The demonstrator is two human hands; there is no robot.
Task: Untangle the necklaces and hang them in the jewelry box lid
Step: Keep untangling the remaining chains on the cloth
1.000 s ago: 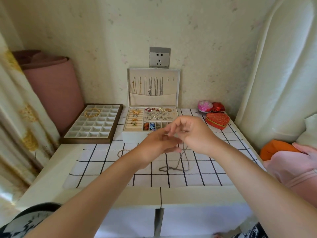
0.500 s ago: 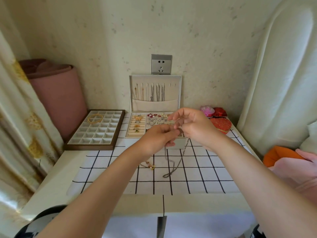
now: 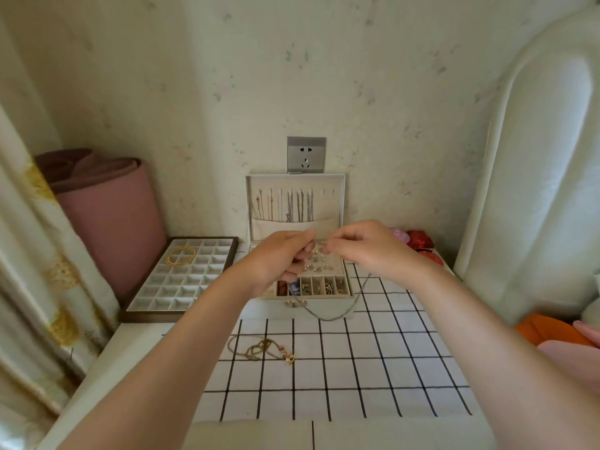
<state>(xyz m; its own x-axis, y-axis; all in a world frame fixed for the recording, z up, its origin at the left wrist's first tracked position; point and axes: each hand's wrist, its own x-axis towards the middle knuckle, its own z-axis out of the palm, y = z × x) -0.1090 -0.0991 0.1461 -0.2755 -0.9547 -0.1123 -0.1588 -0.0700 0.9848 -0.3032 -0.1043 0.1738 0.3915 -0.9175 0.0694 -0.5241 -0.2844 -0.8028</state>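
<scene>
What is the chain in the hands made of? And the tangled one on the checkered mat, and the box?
The held chain looks like silver-coloured metal: grey, thin, hanging in a limp loop. The tangled necklace looks like gold-coloured metal, yellowish; real gold or plating, I cannot tell. The jewelry box seems covered in pale, matte leather-like material, though it could be fabric.

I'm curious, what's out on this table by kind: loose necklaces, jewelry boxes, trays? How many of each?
Loose necklaces: 2, a silver chain pinched by the left hand and right hand, and a gold necklace lying on the mat
Jewelry box: 1
Tray: 1
Total: 4
</scene>
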